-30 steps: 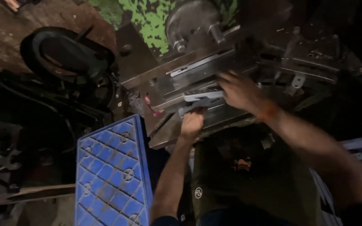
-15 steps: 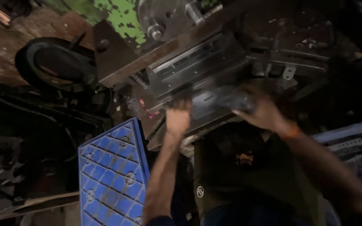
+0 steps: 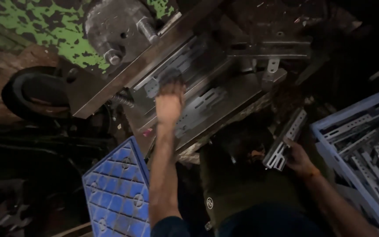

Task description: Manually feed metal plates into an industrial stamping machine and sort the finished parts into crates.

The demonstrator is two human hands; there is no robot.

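While the left hand presses flat on a metal strip in the press, the right hand grips another slotted bracket. It looks like loading time. The bracket must line up straight beside the blue crate.

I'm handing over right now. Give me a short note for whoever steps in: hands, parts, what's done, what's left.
Left hand: flat on a slotted strip lying on the press bed; grip not clear.
Right hand: holds a slotted bracket off the bed, beside the crate.
Crate at right holds many similar brackets. A second slotted strip lies on the bed near the left wrist. Blue crate stands lower left.
Done: one bracket is off the bed, in hand.
Left: bracket not yet in the crate; strips on the bed.
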